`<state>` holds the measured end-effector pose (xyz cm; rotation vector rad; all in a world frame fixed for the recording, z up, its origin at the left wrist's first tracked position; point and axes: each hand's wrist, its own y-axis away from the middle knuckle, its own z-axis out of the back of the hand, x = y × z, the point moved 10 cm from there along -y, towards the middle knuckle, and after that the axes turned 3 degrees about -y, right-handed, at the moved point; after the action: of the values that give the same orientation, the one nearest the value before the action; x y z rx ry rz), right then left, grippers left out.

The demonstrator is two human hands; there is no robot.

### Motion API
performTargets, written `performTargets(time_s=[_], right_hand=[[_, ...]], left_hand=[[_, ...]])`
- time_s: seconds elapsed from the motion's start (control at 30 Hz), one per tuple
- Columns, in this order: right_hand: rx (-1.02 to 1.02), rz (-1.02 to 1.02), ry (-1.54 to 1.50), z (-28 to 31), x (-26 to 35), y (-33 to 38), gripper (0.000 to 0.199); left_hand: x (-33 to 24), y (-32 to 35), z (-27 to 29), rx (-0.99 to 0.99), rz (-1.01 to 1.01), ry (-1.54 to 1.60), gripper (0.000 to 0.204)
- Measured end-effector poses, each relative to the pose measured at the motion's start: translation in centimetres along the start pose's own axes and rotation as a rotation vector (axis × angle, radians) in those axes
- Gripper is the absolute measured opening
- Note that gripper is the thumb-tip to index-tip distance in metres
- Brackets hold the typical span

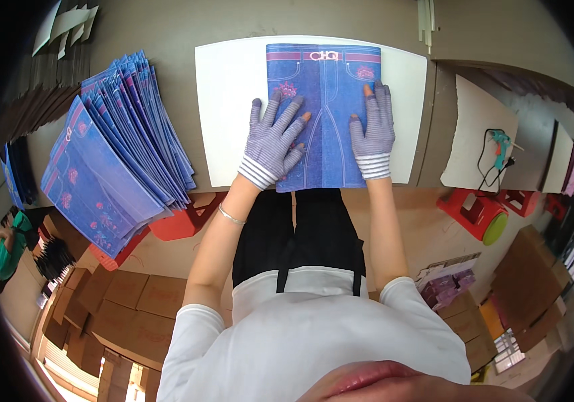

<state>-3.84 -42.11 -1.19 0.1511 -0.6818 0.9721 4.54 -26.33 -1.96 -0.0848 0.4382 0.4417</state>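
A blue sheet printed like denim trousers (324, 134), with a pink waistband and flowers, lies flat on a white board (226, 87) in front of me. My left hand (275, 141), in a grey striped glove, rests with fingers spread over the sheet's left edge. On its right edge lies my right hand (373, 130), gloved alike, fingers stretched out and pointing away from me. Bare fingertips show at some of the glove ends. Neither hand grips anything. What lies under the palms is hidden.
A fanned stack of similar denim-print sheets (119, 154) overhangs the table's front edge at left. At right, a teal glue gun (499, 147) with a black cord lies on a pale board (468, 120). Red stools (471, 208) and cardboard boxes (133, 328) stand below.
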Motion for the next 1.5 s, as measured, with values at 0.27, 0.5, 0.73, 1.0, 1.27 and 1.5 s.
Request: performTargets(time_s=[0.27,0.5,0.73,1.0,1.27,1.5], right_hand=[[-0.030,0.005,0.044,-0.1,0.0,0.0,0.058],[-0.037,0.017,0.048,-0.3,0.1,0.1,0.057],[-0.023,0.011,0.048,-0.8,-0.3,0.2,0.057],[-0.026,0.016,0.090,-1.0,-0.4,0.2,0.057],[0.006,0.040,0.220,-1.4,0.2,0.2,0.056],[0.072,0.036,0.315,-1.9,0.4,0.2,0.060]], left_hand=[[0.0,0.0,-0.1,0.000,0.037,-0.022,0.060],[-0.3,-0.3,0.2,-0.006,0.020,-0.027,0.059],[-0.3,-0.3,-0.4,-0.001,0.015,-0.025,0.061],[-0.3,-0.4,-0.4,0.012,0.019,-0.031,0.061],[-0.4,-0.4,-0.4,0.009,0.016,-0.055,0.061],[-0.6,-0.7,-0.1,0.049,0.029,-0.064,0.061]])
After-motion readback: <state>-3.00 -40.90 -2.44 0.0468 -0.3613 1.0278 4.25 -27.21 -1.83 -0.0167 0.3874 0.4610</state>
